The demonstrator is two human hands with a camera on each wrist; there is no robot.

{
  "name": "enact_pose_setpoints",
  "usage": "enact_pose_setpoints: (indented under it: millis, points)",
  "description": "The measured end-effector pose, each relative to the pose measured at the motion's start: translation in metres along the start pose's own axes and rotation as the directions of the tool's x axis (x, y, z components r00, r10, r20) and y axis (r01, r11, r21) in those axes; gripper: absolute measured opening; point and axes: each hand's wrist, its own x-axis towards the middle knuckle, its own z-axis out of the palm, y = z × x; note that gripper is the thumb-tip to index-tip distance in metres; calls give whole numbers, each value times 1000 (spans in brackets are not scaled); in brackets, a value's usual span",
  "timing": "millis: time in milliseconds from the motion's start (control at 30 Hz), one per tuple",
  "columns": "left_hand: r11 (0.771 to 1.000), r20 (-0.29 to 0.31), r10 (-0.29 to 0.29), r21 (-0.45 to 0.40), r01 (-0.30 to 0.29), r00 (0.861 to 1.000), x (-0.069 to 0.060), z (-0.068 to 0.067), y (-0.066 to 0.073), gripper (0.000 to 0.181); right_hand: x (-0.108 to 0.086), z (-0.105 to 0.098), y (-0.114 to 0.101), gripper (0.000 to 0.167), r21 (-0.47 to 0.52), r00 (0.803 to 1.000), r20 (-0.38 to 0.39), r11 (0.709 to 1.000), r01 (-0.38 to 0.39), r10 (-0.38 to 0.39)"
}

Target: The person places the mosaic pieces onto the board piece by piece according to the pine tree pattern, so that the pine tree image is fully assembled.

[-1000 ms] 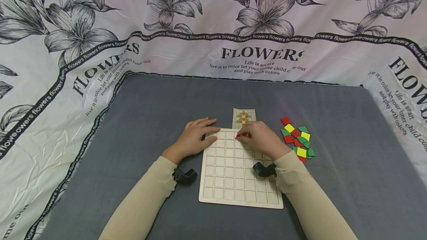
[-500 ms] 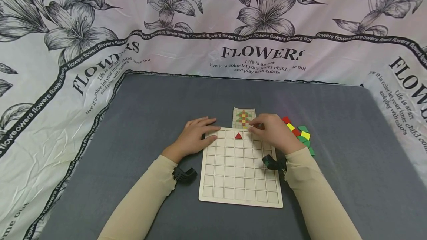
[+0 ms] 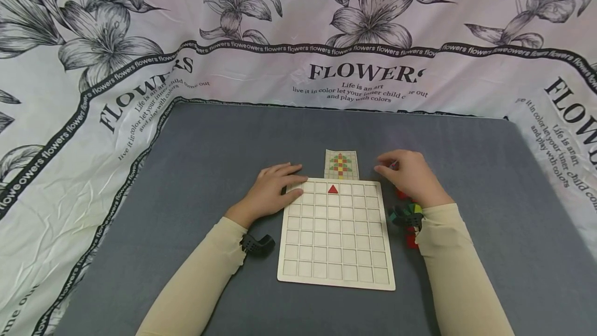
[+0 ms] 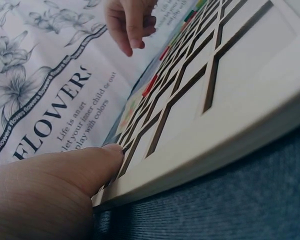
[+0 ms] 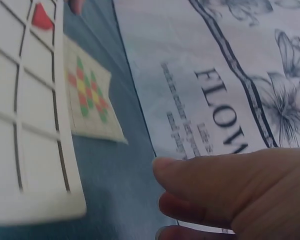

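A pale grid board (image 3: 336, 232) lies on the grey tabletop, with one red triangle tile (image 3: 332, 189) in its top row. At the board's upper left corner my left hand (image 3: 266, 193) rests with thumb and fingertips touching the surface; the left wrist view shows the thumb (image 4: 97, 165) along the rim. My right hand (image 3: 404, 175) hovers right of the board, fingers loosely bent, and I see nothing held. Beneath that hand and wrist, red tiles (image 3: 412, 240) and others are partly hidden. A small pattern card (image 3: 341, 165) shows a green, red and yellow tree-like design.
Dark wrist devices sit on both wrists, the left one (image 3: 258, 245) near the board's left side and the right one (image 3: 404, 217) over the tiles. White flower-printed cloth (image 3: 364, 82) runs behind the table and along its sides.
My right hand has let go of the red triangle tile, leaving it in the top row, and has moved right, off the board toward the loose tiles. The left hand stays in place.
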Motion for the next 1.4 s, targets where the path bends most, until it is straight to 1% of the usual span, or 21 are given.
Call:
enact_pose_setpoints:
  millis: [133,367,500,633,900,1100,1233,1400]
  points:
    - [1000,0,-3,-1,3,1000,-1,0,0,44,-1,-5,8,35,-5,999,-1,999,-53,53]
    - [1000,0,-6,0,6,1000,-1,1,1,45,-2,-7,21,33,-29,997,-54,998,-61,59]
    - [1000,0,-6,-6,6,1000,-1,0,1,44,-4,-10,27,33,-40,995,-71,997,-72,69]
    - [1000,0,-6,-9,6,1000,-1,0,1,44,-4,-11,33,35,-48,993,-70,994,-98,94]
    - [1000,2,-7,-1,7,1000,-1,0,1,44,-3,-7,42,43,-118,985,-56,978,-172,166]
    - [1000,-7,-3,7,3,1000,0,0,1,44,-2,-4,44,44,-109,979,-33,973,-204,201]
    - [1000,-13,2,7,-2,1000,0,0,1,44,0,-2,46,42,-101,979,-42,974,-202,199]
    - [1000,-14,5,4,-5,1000,0,0,0,44,2,1,47,38,-47,982,-40,981,-188,186]
